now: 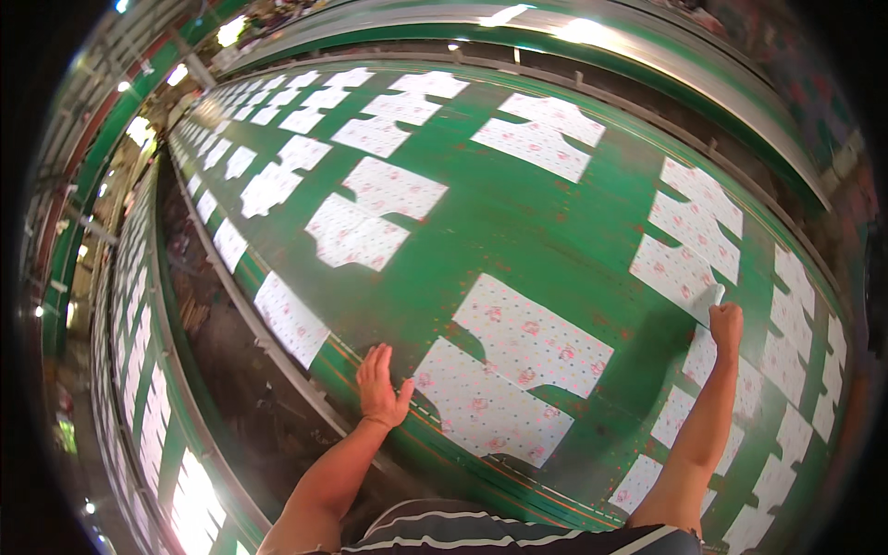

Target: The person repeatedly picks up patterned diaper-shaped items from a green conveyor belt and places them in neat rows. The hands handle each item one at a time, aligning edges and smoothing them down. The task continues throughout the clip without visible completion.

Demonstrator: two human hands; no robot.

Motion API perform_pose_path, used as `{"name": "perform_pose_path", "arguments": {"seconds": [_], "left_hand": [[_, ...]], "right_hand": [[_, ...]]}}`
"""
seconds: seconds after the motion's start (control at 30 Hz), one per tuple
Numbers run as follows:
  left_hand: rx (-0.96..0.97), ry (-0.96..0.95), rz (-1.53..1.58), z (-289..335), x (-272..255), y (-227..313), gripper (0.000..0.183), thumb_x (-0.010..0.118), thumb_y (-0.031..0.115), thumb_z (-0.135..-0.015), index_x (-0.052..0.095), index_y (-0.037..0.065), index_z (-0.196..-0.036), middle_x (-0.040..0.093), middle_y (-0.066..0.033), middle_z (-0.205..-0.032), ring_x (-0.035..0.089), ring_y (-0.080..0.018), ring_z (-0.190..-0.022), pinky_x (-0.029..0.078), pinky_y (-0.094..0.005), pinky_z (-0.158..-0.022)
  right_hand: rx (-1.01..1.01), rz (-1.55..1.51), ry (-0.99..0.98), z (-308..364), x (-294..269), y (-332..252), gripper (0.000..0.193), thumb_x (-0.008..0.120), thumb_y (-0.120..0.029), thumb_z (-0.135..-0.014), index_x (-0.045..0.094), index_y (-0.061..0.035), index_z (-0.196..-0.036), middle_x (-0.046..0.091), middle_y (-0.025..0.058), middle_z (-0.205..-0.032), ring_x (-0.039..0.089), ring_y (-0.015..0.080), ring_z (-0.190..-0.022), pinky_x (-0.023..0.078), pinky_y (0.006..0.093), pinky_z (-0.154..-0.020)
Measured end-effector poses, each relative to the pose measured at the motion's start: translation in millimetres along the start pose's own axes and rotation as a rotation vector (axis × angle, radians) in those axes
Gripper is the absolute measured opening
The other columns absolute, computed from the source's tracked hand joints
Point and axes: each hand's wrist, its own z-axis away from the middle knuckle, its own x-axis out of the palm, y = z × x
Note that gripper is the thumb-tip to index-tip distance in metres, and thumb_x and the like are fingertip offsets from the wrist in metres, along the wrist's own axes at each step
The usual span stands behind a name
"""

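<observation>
One corner of the piece is pinched by the right hand; left hand spread, thumb apart; lift evenly

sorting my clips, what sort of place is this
Probably a textile workshop, perhaps for printing: floral fabric pieces lie in rows on a long green table, with a second, similarly covered table at left.

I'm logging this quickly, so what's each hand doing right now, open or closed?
Left hand: open, at the near edge of the green table.
Right hand: closed, holding a corner of a white flower-patterned piece.
</observation>
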Motion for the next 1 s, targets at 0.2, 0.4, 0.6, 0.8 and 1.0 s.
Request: {"name": "perform_pose_path", "arguments": {"seconds": [0.2,0.4,0.6,0.8,1.0], "left_hand": [[-0.022,0.086,0.085,-8.0,-2.8,-0.3,0.087,0.073,0.044,-0.101,0.039,0.000,-0.168,0.045,-0.0244,-0.169,0.040,-0.0493,-0.156,0.029,-0.0599,-0.130],[0.068,0.261,0.516,-35.8,-61.1,64.7,0.094,0.090,0.019,-0.088,0.042,0.005,-0.168,0.047,-0.0215,-0.169,0.043,-0.0427,-0.155,0.035,-0.0526,-0.129],[0.513,0.071,0.452,-32.3,-150.9,107.8,0.067,0.094,0.009,-0.081,0.069,0.007,-0.143,0.071,-0.0129,-0.142,0.061,-0.0363,-0.140,0.043,-0.0503,-0.122],[0.380,-0.312,0.907,-4.5,-175.3,76.6,0.010,0.087,0.005,-0.090,0.079,0.006,-0.096,0.076,-0.0118,-0.090,0.074,-0.0245,-0.086,0.056,-0.0387,-0.079],[0.129,-0.544,1.304,5.1,-201.4,22.9,0.010,0.083,0.004,-0.097,0.073,0.003,-0.094,0.068,0.0023,-0.089,0.060,-0.0041,-0.082,0.050,-0.0266,-0.072]], "right_hand": [[-0.622,-0.672,-0.263,100.6,20.9,-205.9,0.006,0.071,-0.001,-0.091,0.068,-0.0018,-0.086,0.066,0.0030,-0.078,0.058,0.0112,-0.073,0.049,0.0324,-0.064],[-0.987,-0.762,-0.610,274.5,-27.5,-355.9,0.009,0.075,0.004,-0.086,0.070,-0.0021,-0.091,0.072,0.0073,-0.084,0.067,0.0143,-0.077,0.056,0.0339,-0.070],[-1.230,-0.632,-0.808,391.3,-75.7,-396.5,0.015,0.078,0.002,-0.084,0.074,-0.0017,-0.097,0.078,0.0143,-0.092,0.078,0.0301,-0.080,0.063,0.0394,-0.072],[-0.991,-0.747,-0.679,469.2,-84.0,-400.9,0.037,0.085,-0.005,-0.082,0.075,-0.0030,-0.118,0.078,0.0142,-0.109,0.077,0.0265,-0.101,0.061,0.0418,-0.089],[-0.914,-0.695,-0.561,535.8,-33.3,-396.6,0.050,0.097,-0.018,-0.079,0.073,-0.0018,-0.120,0.076,0.0168,-0.111,0.072,0.0340,-0.105,0.056,0.0449,-0.097]]}}
